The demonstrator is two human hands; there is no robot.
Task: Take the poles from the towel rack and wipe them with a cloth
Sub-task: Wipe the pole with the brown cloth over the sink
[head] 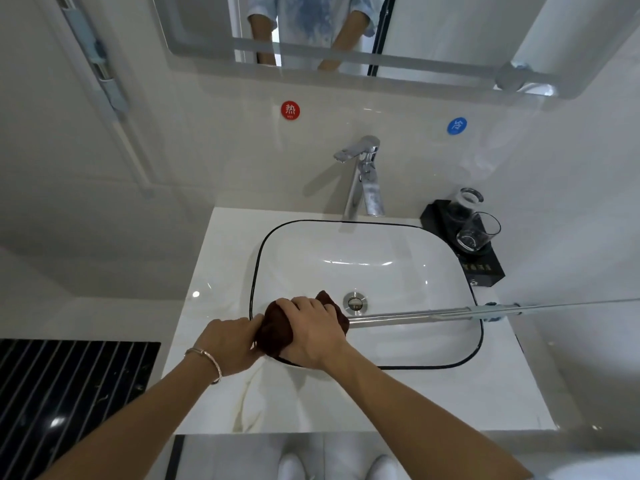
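A shiny metal pole point(415, 315) lies level over the white sink point(450, 355), running from the right wall toward the sink's left rim. A dark brown cloth point(273, 332) is wrapped around the pole's left end. My right hand point(311, 327) grips the cloth from above, fingers curled around it and the pole inside. My left hand point(230, 344) holds the left end of the cloth bundle; whether it touches the pole itself is hidden by the cloth.
A chrome faucet point(363, 178) stands behind the sink. Two drinking glasses point(476, 230) sit on a black tray point(485, 268) at the back right. A mirror point(346, 36) hangs above. A dark ribbed surface point(69, 382) lies at the lower left. The white counter point(221, 265) surrounds the sink.
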